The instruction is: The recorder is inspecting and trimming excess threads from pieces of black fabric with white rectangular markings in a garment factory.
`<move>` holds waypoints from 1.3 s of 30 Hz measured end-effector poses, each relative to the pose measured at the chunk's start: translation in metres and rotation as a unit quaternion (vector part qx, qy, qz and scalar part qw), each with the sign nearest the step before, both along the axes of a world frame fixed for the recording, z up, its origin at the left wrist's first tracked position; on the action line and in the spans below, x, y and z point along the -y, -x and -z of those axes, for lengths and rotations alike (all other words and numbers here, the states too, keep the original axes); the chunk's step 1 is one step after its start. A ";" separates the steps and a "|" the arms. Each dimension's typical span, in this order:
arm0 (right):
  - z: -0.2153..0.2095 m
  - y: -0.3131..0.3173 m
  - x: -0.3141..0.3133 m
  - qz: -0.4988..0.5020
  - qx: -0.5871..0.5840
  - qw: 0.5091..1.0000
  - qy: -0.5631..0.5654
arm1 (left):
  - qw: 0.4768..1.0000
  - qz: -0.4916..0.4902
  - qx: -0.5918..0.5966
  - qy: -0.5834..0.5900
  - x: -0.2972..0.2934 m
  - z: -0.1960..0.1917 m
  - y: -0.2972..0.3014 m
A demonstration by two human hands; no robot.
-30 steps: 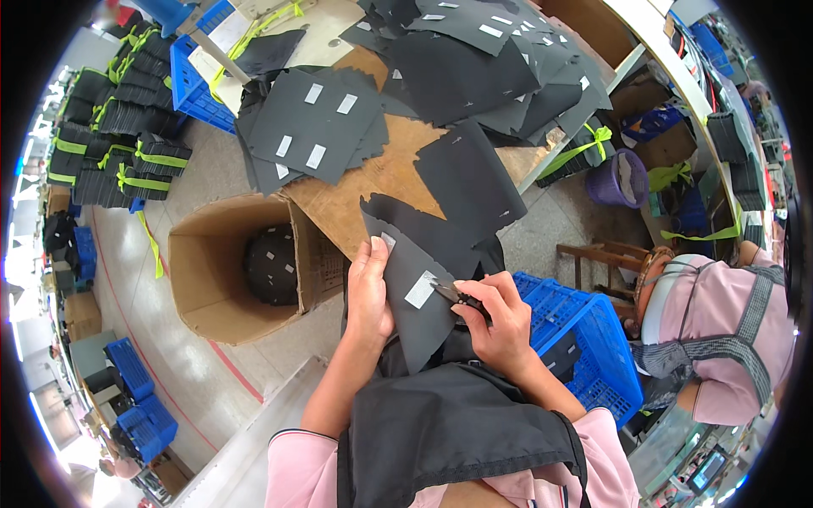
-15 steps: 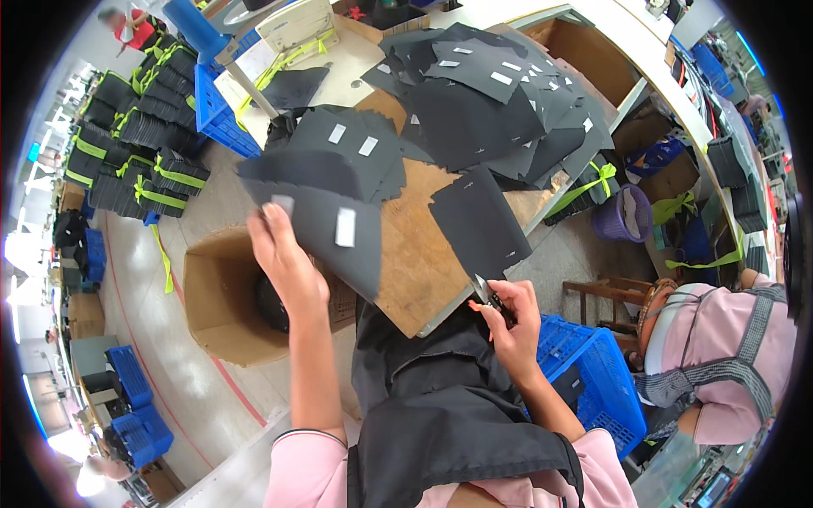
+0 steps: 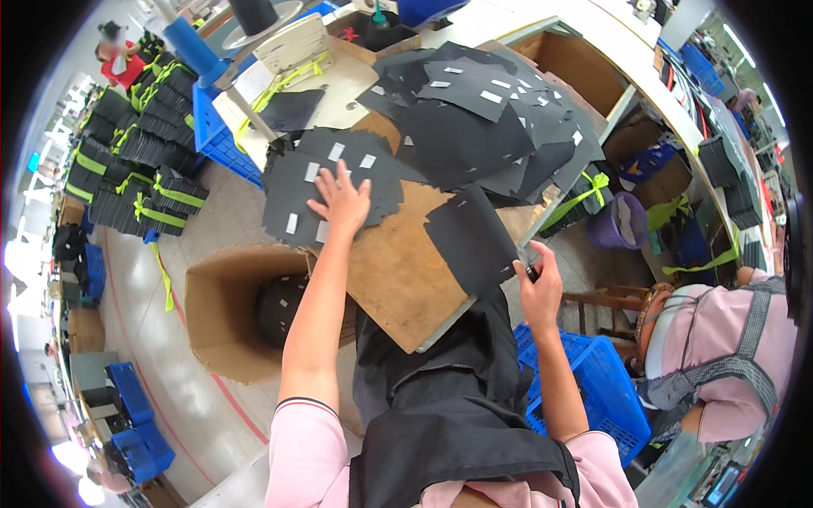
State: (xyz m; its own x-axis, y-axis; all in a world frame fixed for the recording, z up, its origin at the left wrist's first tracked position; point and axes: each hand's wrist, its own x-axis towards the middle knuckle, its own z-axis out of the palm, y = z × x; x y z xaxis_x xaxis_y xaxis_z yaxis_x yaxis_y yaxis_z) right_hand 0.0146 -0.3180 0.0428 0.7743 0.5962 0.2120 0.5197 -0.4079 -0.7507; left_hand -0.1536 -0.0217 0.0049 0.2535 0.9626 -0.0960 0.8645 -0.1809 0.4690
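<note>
My left hand [image 3: 341,201] lies with fingers spread on flat black pieces with white labels [image 3: 288,190], at the left of a wooden board [image 3: 394,292]. In my closed right hand [image 3: 540,286] is a small pair of thread snips [image 3: 532,272], mostly hidden by the fingers. Its fingertips are at the lower right corner of a single black piece [image 3: 468,240], which overhangs the board's right edge. Beyond the board, a large loose pile of black pieces [image 3: 461,140] covers the table, several with white labels.
An open cardboard box [image 3: 222,317] with black pieces inside stands left of the board. A blue crate [image 3: 597,385] is by my right forearm. A purple bin [image 3: 616,227] stands at the right. A co-worker in pink [image 3: 716,347] sits there. Black bundles tied in yellow-green [image 3: 144,152] are stacked far left.
The labelled piece lifted by my left hand now lies on the left stack, with the hand flat on it. My right hand has moved up and right to the single piece's corner.
</note>
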 end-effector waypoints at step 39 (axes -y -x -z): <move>0.019 0.045 0.045 0.027 -0.655 0.741 -0.145 | 0.972 0.212 0.100 0.017 0.151 -0.077 0.029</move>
